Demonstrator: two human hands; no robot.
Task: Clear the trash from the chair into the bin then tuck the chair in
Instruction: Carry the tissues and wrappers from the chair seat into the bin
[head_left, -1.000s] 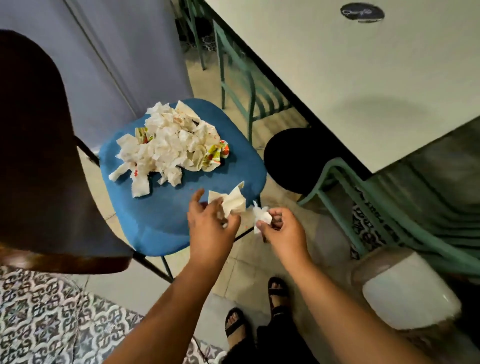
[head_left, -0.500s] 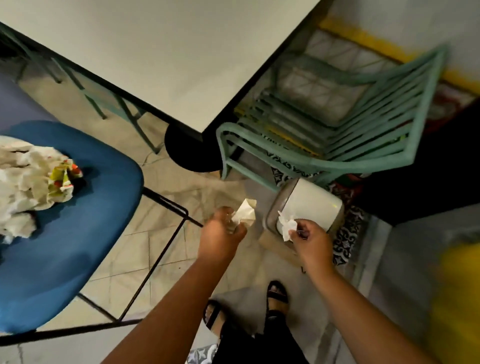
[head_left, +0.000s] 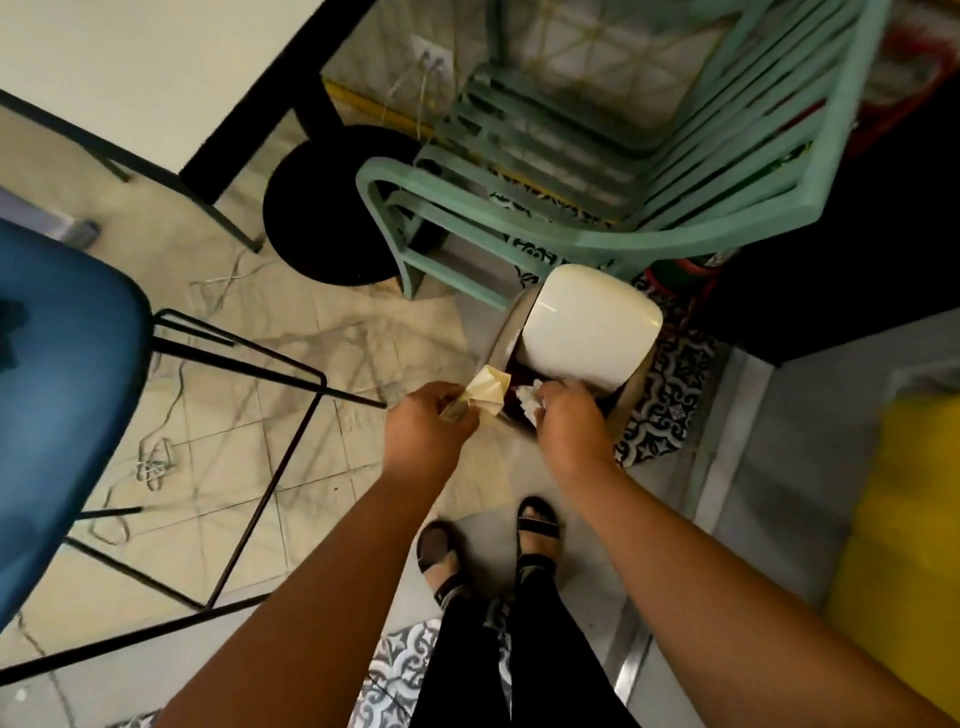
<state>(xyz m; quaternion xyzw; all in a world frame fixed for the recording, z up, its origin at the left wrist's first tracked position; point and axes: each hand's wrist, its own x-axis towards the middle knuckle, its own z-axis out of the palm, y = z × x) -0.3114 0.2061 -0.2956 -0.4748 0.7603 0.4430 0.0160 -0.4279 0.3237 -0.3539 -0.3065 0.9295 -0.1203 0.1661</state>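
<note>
A white table (head_left: 156, 67) fills the upper left, with a green slatted chair (head_left: 649, 156) to its right and the blue chair (head_left: 57, 374) at the left edge. The bin (head_left: 587, 332) stands on the floor with its white lid raised. Over its opening, the left hand (head_left: 426, 431) pinches a cream wrapper (head_left: 485, 392), and the right hand (head_left: 569, 421) grips a crumpled white tissue (head_left: 527, 397).
</note>
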